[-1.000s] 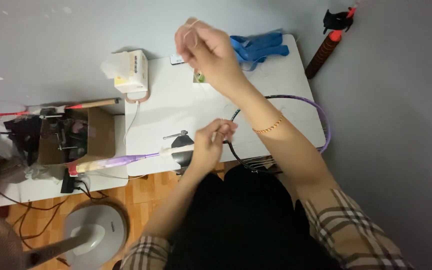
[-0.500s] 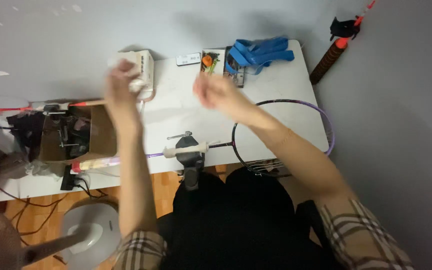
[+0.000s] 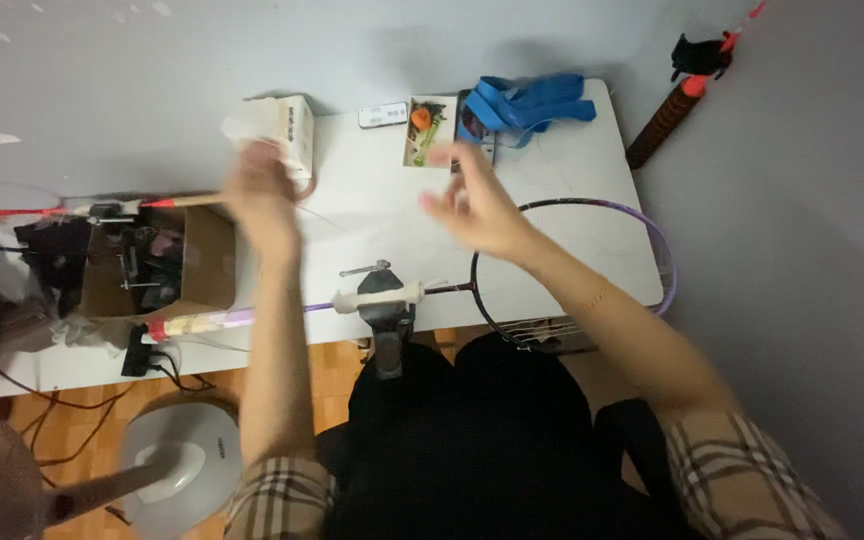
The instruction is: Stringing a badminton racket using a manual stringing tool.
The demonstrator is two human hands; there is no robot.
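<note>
- A white table (image 3: 572, 160) stands against the grey wall, with an open cardboard box (image 3: 207, 265) of tools just beside its left end.
- A purple badminton racket (image 3: 592, 255) lies along the table's near edge, its shaft clamped in a small black vise (image 3: 384, 305) and its head jutting off towards the seated person.
- The left hand (image 3: 260, 190), blurred, reaches a white tissue box (image 3: 287, 130) at the table's far corner; a bit of white shows at it, but whether the fingers pinch it I cannot tell.
- The right hand (image 3: 477, 200) hovers above the table, fingers loosely spread, holding nothing.
- Blue gloves (image 3: 527, 100) lie at the far edge.
- A small card (image 3: 427, 128) sits next to them.
</note>
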